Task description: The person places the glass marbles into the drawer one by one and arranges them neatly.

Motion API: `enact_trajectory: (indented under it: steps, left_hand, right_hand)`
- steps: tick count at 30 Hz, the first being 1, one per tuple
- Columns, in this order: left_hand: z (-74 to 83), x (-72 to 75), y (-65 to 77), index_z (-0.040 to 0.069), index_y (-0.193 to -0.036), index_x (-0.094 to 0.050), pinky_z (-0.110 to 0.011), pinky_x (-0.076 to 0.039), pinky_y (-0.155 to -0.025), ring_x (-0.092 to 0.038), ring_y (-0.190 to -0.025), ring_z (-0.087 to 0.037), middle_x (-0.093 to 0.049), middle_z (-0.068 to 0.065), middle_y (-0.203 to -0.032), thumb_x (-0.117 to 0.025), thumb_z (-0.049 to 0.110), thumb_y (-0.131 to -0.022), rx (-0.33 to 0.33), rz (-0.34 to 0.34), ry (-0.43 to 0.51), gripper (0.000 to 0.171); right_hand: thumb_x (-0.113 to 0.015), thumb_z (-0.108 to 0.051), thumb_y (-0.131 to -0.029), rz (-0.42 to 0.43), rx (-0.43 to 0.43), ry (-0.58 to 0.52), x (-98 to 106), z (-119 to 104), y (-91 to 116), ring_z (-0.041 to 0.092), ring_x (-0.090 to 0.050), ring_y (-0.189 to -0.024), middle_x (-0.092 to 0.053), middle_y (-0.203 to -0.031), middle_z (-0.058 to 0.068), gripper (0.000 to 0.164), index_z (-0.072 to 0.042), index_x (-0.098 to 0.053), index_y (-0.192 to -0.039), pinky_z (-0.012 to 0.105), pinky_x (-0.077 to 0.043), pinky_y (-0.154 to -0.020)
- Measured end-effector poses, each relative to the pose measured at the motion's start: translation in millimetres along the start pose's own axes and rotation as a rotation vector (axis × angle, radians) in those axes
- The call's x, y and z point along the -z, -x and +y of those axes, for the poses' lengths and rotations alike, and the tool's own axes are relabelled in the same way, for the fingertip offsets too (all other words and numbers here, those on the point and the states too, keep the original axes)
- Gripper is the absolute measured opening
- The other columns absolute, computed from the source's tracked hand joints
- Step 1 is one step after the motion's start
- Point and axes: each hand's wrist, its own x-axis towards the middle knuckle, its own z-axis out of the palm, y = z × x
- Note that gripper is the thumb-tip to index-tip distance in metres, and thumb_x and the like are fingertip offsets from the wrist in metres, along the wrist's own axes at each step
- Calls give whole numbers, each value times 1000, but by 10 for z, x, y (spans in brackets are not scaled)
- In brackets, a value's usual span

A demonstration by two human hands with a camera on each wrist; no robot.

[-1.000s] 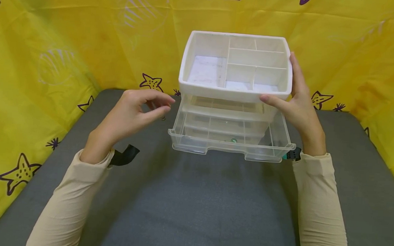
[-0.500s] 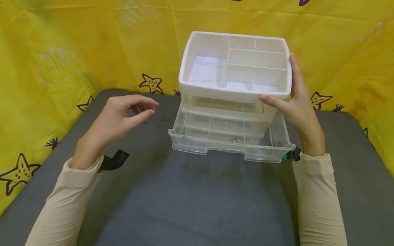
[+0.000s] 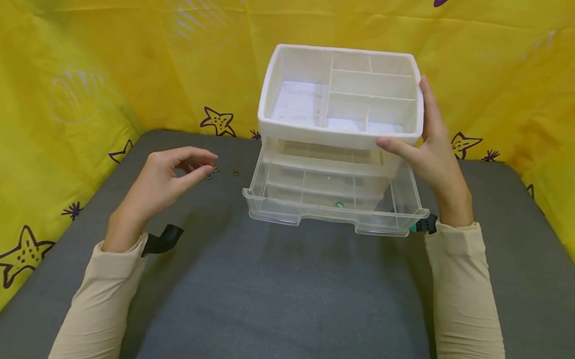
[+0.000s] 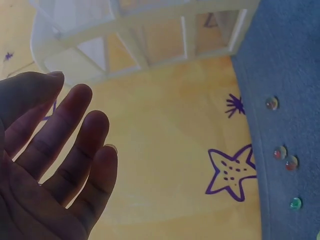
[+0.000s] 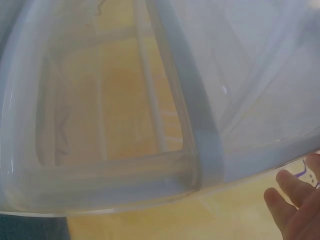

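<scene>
A cream plastic drawer organizer (image 3: 339, 138) stands on the table, its top divided into compartments. Its clear bottom drawer (image 3: 295, 213) is pulled out toward me and has a green marble (image 3: 339, 205) inside. My right hand (image 3: 433, 156) grips the organizer's right side, thumb at the front of the top rim and fingers along the side. Left of the organizer, my left hand (image 3: 164, 180) hovers with fingers loosely bent and nothing between them. Right by its fingertips in the head view lie glass marbles (image 3: 236, 172); the left wrist view shows several, including another green marble (image 4: 296, 203).
Grey cloth covers the table (image 3: 282, 308). A yellow curtain (image 3: 153, 61) with purple starfish drawings hangs behind and along both sides. Dark straps (image 3: 163, 239) sit at the wrists, below the light sleeves (image 3: 103, 305).
My left hand has drawn away from the organizer, leftward and slightly toward me, uncovering marbles on the table. The right hand keeps its grip on the organizer.
</scene>
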Motion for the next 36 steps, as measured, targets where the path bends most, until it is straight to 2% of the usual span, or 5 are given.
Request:
enact_trajectory:
  steps: [10, 18, 21, 28, 36]
  left_hand:
    - [-130, -20, 55, 7, -110, -73, -12, -47, -69, -58, -74, 3, -76, -8, -96, -73, 5, -89, -6, 14, -40, 21]
    - [-228, 1, 89, 7, -111, -73, -11, -46, -68, -57, -72, 2, -75, -8, -96, -72, 5, -89, 32, 10, -60, 22]
    - [-292, 12, 97, 7, -112, -72, -12, -46, -66, -58, -72, 1, -75, -10, -99, -71, 7, -90, 55, -6, -61, 22]
    - [-443, 56, 137, 11, -115, -71, -16, -48, -61, -62, -71, -6, -74, -11, -102, -69, 12, -94, 174, -77, -66, 22]
    - [-576, 79, 151, 9, -114, -71, -16, -49, -59, -61, -71, -3, -74, -14, -102, -68, 13, -94, 203, -112, -90, 21]
  right_hand:
    - [-81, 1, -75, 15, -5, -12, 2, -2, 3, 20, -44, -117, -35, -156, 3, 109, -28, -18, -159, 16, -47, -90]
    - [-81, 0, -76, 5, -13, -25, -11, -4, 9, 21, -44, -118, -34, -157, 2, 109, -30, -18, -159, 16, -47, -90]
    - [-82, -1, -76, 5, -23, -9, -10, -8, 15, 21, -44, -118, -34, -157, 2, 109, -31, -17, -159, 17, -47, -90]
    - [-81, -2, -77, -2, -20, 8, -4, -8, 18, 20, -44, -119, -33, -158, 1, 109, -30, -16, -159, 17, -46, -92]
    - [-81, -1, -77, 0, -24, -14, -1, -7, 25, 21, -45, -117, -35, -156, 3, 108, -32, -18, -158, 15, -48, -88]
